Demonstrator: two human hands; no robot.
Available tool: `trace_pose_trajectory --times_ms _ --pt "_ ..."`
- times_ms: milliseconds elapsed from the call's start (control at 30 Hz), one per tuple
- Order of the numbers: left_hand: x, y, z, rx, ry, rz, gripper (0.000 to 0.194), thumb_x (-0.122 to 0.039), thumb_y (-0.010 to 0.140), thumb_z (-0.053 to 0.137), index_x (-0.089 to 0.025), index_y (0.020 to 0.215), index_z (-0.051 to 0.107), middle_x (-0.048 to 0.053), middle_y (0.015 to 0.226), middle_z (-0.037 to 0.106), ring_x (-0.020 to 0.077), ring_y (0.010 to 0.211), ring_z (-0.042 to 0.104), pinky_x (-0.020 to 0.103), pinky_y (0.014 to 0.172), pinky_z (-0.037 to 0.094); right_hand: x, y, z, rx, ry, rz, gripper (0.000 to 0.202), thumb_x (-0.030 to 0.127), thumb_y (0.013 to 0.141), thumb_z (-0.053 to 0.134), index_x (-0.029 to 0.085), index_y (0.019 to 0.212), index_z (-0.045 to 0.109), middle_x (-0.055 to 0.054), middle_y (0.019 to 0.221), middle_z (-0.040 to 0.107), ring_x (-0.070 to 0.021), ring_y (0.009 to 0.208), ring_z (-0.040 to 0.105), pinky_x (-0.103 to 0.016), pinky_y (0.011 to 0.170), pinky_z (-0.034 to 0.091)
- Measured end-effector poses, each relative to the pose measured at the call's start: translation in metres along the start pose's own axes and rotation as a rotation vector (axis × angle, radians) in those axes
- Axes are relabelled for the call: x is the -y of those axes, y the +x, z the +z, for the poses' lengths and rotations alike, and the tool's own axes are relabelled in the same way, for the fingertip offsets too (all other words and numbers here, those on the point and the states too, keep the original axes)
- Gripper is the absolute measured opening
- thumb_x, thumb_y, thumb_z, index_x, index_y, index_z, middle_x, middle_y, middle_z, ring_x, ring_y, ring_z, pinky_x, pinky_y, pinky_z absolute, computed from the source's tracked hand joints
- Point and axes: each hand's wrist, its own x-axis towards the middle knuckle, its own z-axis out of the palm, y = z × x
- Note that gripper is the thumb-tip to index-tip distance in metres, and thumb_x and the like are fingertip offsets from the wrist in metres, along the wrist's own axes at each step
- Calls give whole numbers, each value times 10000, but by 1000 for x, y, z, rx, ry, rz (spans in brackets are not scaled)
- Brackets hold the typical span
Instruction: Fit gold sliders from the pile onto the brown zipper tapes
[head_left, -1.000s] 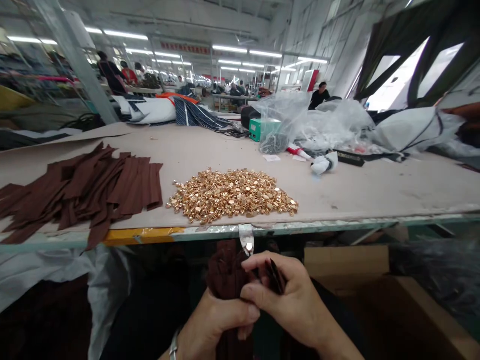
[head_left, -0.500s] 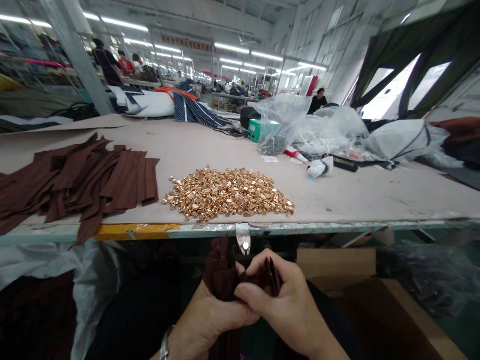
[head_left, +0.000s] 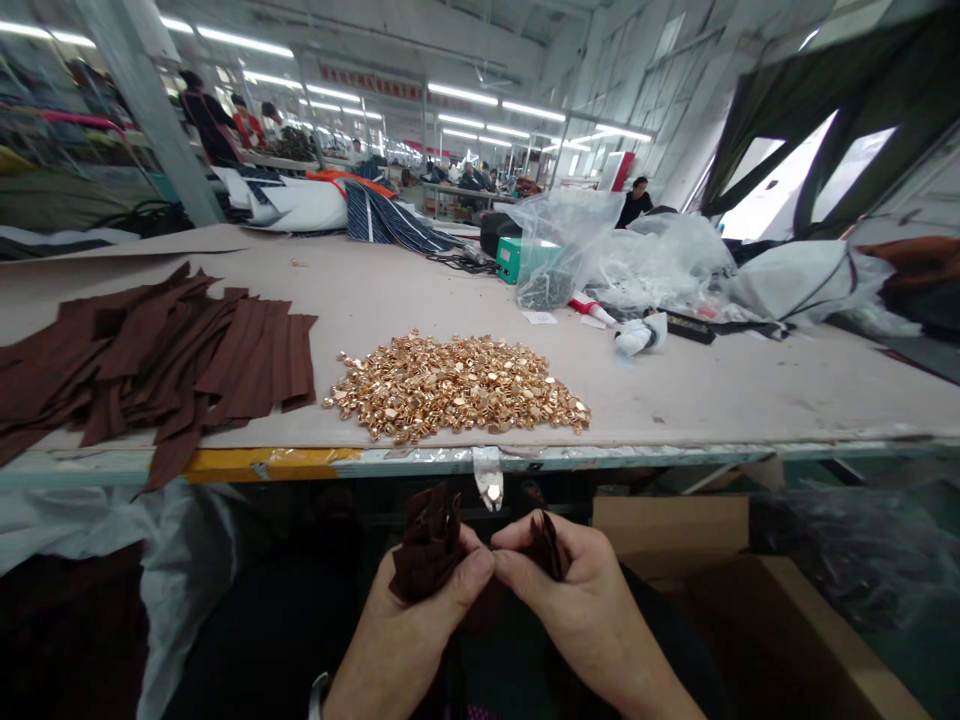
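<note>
Brown strips point(head_left: 424, 560): held just before the desk point(head_left: 720, 395).
Fingers point(head_left: 516, 536): pressed around strips in left hand point(head_left: 420, 620) and right hand point(head_left: 581, 595), tips meeting.
Desk: pale; gold pieces point(head_left: 461, 390) heaped centrally, loose strips point(head_left: 244, 360) piled left.
Ceiling point(head_left: 390, 35): tube lights point(head_left: 462, 94) above distant people point(head_left: 206, 118).

A thick bundle of dark brown fabric strips point(head_left: 426, 545) stood nearly upright in the left hand point(head_left: 409, 625), with its upper ends uneven and pressed in layers. A smaller brown folded piece point(head_left: 551, 548) stuck up from the right hand point(head_left: 585, 590) (its lower part was hidden). The two were side by side, apart, near the table point(head_left: 720, 400).
</note>
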Motion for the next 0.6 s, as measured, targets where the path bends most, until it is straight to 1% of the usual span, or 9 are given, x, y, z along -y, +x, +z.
trace_pose_trajectory --times_ms 67,167,200,233,267,367,467,533,600 --pt "-2 0 0 -24 23 4 235 -380 697 746 -164 708 653 -47 574 525 91 564 448 205 554 382 1 -2 0 10 -127 -109 123 221 800 639 149 704 665 -8 624 620 -128 573 546 -228 544 426" --pt "-3 0 2 -29 -137 -91 246 -390 690 747 -171 693 636 -65 498 458 76 492 377 198 488 325 0 -4 0 21 -255 -397 52 143 783 629 153 742 660 -11 641 616 -124 556 550 -228 537 416" --pt "-3 0 4 -19 -194 -130 248 -394 690 744 -174 690 629 -67 479 447 73 472 362 197 470 307 -1 -4 0 16 -254 -452 46 130 782 627 156 760 658 -13 658 621 -124 563 558 -228 548 422" --pt "-4 -1 5 -17 -229 -161 249 -394 685 748 -175 697 629 -68 466 447 70 456 354 194 455 292 -2 -4 1 -1 -231 -462 48 131 788 624 161 771 657 -13 670 623 -124 573 563 -227 558 427" --pt "-4 -1 6 -20 -238 -177 252 -390 673 759 -173 707 636 -67 459 454 67 445 352 190 445 281 -3 -4 1 -27 -192 -426 49 147 801 620 168 774 655 -12 680 622 -124 584 563 -226 563 430" --pt "-4 -2 9 -53 -221 -172 273 -353 609 813 -153 701 651 -56 464 492 65 447 386 181 444 290 -3 -2 3 -90 -33 -185 75 242 783 675 178 816 654 2 695 603 -120 601 527 -218 550 418" --pt "-4 0 9 -61 -307 -202 257 -309 594 826 -146 677 646 -55 463 493 58 438 389 176 445 302 -2 1 6 -46 98 -35 181 284 715 746 159 723 616 37 615 521 -92 562 443 -199 518 375" --pt "-4 1 8 -29 -413 -287 231 -305 625 806 -155 689 643 -62 444 469 56 417 371 180 439 301 -4 2 8 -19 175 0 267 302 710 754 151 622 552 53 563 455 -71 527 386 -187 484 334" --pt "-6 2 6 54 -494 -356 219 -330 674 766 -154 673 635 -66 417 431 58 406 361 183 438 305 -6 3 9 -4 311 78 300 358 726 740 154 640 537 74 521 402 -47 457 320 -171 415 273"
